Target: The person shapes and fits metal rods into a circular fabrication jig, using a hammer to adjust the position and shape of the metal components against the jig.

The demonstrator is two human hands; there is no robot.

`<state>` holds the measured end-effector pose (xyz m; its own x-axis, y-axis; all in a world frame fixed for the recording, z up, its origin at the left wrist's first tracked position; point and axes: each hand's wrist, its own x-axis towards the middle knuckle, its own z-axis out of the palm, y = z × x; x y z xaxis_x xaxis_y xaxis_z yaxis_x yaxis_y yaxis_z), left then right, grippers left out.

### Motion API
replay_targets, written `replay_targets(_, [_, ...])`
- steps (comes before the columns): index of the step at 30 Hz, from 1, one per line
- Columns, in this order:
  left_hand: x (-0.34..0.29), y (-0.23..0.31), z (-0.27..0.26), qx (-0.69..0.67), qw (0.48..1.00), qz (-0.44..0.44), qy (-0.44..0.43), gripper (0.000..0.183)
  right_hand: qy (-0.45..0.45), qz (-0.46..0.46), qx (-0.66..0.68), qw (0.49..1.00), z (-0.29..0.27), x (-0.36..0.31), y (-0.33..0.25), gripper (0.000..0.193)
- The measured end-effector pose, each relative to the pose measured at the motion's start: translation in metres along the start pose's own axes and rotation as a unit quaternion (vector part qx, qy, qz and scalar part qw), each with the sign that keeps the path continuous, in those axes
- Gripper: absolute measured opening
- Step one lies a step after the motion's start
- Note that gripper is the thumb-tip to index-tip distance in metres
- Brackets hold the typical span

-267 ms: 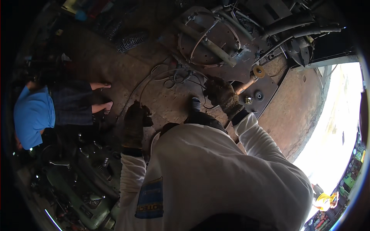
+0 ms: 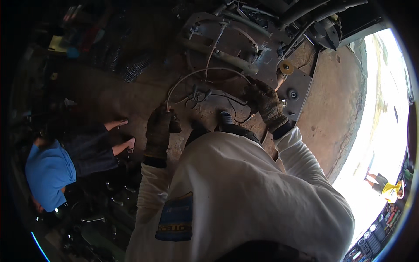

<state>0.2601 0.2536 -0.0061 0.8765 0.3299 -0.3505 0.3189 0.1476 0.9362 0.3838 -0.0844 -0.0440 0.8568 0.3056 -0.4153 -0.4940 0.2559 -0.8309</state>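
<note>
My left hand (image 2: 160,129), in a dark work glove, is closed around one end of a pale, thin cable (image 2: 209,69). From there the cable rises in a wide arch and comes down at my right hand (image 2: 267,104), also gloved, whose curled fingers are closed at its other side. Just beyond the right hand an angle grinder (image 2: 286,67) with a yellowish disc and an orange body lies on a metal plate; the glove partly covers it. Darker loops of cable (image 2: 196,97) rest on the floor between my hands.
Ahead stands a metal plate with a curved rod frame and a pipe (image 2: 224,56). A round black part (image 2: 293,94) sits on the right plate. Coil springs (image 2: 137,70) lie far left. A person in a blue shirt (image 2: 50,174) is at left, another in yellow (image 2: 390,192) outside.
The cable between my hands has been lifted into a wider arch. My left hand has moved slightly up and right. In the view, the surroundings have shifted and tilted as the head turned.
</note>
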Motion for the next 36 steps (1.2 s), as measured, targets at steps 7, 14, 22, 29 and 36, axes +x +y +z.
replay_targets(7, [0.074,0.073,-0.002,0.005,0.981,0.006,-0.194,0.036,0.046,-0.048,0.032,0.997,0.02,-0.019,-0.03,0.045])
replay_targets(14, [0.183,0.124,-0.052,-0.185,0.836,-0.167,-0.488,0.05,0.035,-0.062,-0.06,0.996,0.056,-0.036,-0.052,0.04])
replay_targets(22, [0.251,0.13,-0.046,-0.167,0.825,-0.083,-0.533,0.043,0.083,-0.208,-0.051,0.973,0.105,-0.046,-0.041,0.034])
replay_targets(29, [0.271,0.14,-0.032,0.021,0.825,0.08,-0.558,0.042,0.115,-0.254,-0.061,0.958,0.093,-0.035,-0.03,0.043])
replay_targets(36, [0.285,0.184,0.0,-0.133,0.776,-0.05,-0.614,0.037,0.075,-0.282,0.098,0.952,0.09,-0.026,-0.087,0.057])
